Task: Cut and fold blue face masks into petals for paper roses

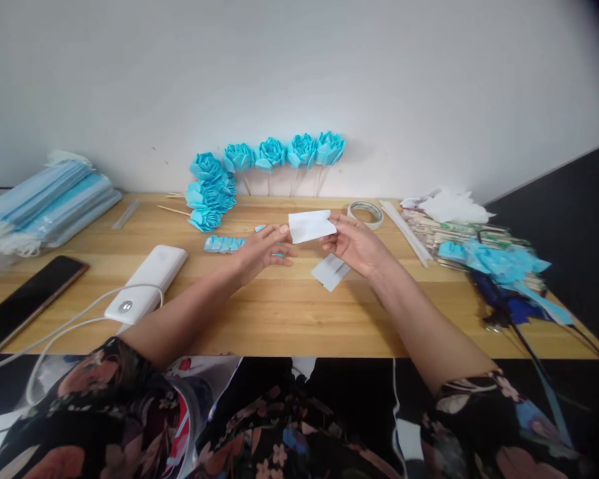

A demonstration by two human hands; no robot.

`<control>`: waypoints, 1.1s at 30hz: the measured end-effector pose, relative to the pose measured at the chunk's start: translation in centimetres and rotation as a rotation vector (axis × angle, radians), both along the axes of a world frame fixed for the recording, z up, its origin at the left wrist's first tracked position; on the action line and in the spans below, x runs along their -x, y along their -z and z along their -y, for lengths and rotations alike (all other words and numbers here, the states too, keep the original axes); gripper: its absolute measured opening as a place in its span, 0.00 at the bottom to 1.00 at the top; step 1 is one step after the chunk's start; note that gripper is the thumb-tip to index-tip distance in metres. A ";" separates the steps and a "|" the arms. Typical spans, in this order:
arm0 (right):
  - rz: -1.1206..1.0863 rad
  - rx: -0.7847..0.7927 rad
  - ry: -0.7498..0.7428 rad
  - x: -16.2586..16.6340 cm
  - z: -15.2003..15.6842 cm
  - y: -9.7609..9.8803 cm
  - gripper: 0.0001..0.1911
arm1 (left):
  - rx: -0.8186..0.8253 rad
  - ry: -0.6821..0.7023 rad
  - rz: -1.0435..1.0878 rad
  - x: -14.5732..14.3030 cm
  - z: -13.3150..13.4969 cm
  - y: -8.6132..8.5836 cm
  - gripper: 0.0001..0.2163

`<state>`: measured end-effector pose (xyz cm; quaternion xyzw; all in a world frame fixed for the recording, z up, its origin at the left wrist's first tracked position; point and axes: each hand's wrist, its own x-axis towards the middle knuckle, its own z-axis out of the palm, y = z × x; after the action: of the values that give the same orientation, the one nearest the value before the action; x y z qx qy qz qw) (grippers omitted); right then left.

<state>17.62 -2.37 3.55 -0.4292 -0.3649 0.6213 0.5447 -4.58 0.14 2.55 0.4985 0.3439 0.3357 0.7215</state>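
Note:
My right hand (357, 243) pinches the right edge of a thin white rectangular piece (309, 226), which looks like paper or soft cloth. At that piece's left edge, my left hand (264, 253) has its thumb raised and its fingers apart; whether the thumb touches the edge I cannot tell. Both hands are over the wooden table (299, 319). Below my right hand lies another whitish piece (331, 271), flat on the wood. Strips of gathered blue material (223, 244) lie by my left hand, which partly hides them.
Several blue flowers on sticks (271, 154) lean against the wall or lie at the back. A tape roll (366, 214) and white strips (406, 233) lie right, near a cluttered pile with a blue-handled corded tool (549, 306). Face masks (54, 199), phone (30, 299) and power bank (147, 283) occupy the left.

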 end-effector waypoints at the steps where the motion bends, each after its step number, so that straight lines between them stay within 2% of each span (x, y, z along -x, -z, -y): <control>1: 0.006 -0.003 -0.029 0.4 -0.4 0.0 0.09 | 0.021 0.014 0.045 0.0 -0.2 -0.1 0.26; 4: 0.060 -0.042 -0.107 1.6 -1.6 0.4 0.11 | 0.036 0.002 0.098 -0.2 -0.6 -0.1 0.23; 7: 0.148 -0.098 -0.142 2.3 -2.2 1.3 0.14 | 0.047 -0.094 0.097 -0.3 -1.0 0.7 0.17; 11: 0.337 -0.177 -0.047 2.0 -1.7 2.7 0.19 | 0.061 -0.176 0.110 -0.1 -0.9 1.6 0.14; 16: 0.657 -0.451 -0.008 1.9 -0.5 3.2 0.24 | 0.035 -0.211 0.093 0.0 -0.4 1.6 0.15; 20: 0.801 -0.581 0.006 2.4 0.1 2.9 0.19 | 0.029 -0.211 0.092 -0.2 -0.3 1.6 0.13; 26: 0.826 -0.577 -0.020 2.4 0.0 3.2 0.05 | -0.004 -0.213 0.058 -0.5 -0.2 2.0 0.11; 33: 0.836 -0.557 0.010 2.5 -0.1 3.3 0.05 | -0.050 -0.228 0.044 -0.4 -0.4 2.3 0.10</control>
<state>15.14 -2.27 0.27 -0.4815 -0.7019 0.2725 0.4486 -4.20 0.56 0.29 0.4663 0.3740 0.4351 0.6734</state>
